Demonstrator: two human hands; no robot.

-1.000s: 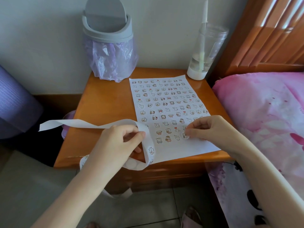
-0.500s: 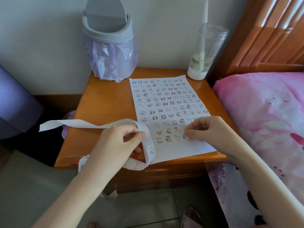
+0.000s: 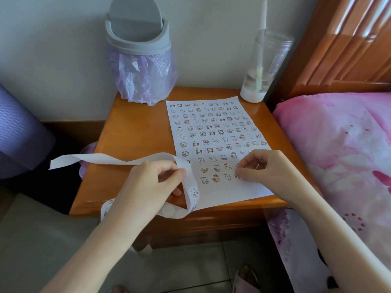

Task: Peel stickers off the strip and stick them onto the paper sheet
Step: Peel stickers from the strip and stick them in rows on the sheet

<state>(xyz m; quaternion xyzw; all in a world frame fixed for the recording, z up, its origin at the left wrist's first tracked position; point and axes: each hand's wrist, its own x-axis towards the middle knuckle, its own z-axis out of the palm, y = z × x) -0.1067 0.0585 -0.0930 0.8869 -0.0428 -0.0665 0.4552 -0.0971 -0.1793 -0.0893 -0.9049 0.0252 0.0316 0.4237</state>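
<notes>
A white paper sheet (image 3: pixel 249 192) lies on the wooden nightstand (image 3: pixel 135 132), covered with several rows of small cartoon stickers. My left hand (image 3: pixel 148 187) grips a long white sticker strip (image 3: pixel 110 159) at the nightstand's front edge. The strip loops round the hand, shows one cartoon sticker (image 3: pixel 194 193), and trails off to the left. My right hand (image 3: pixel 264 166), fingers curled, pinches a small sticker (image 3: pixel 237 176) with its fingertips and holds it down on the sheet at the right end of the lowest row.
A grey swing-lid bin (image 3: pixel 137 49) with a purple bag stands at the back left of the nightstand. A clear tumbler with a straw (image 3: pixel 262 66) is at the back right. A pink bed cover (image 3: pixel 342 149) borders the right side, under a wooden headboard (image 3: pixel 349 43).
My right hand has stayed on the sticker in the lowest row with barely any shift. My left hand and the strip loop have held still.
</notes>
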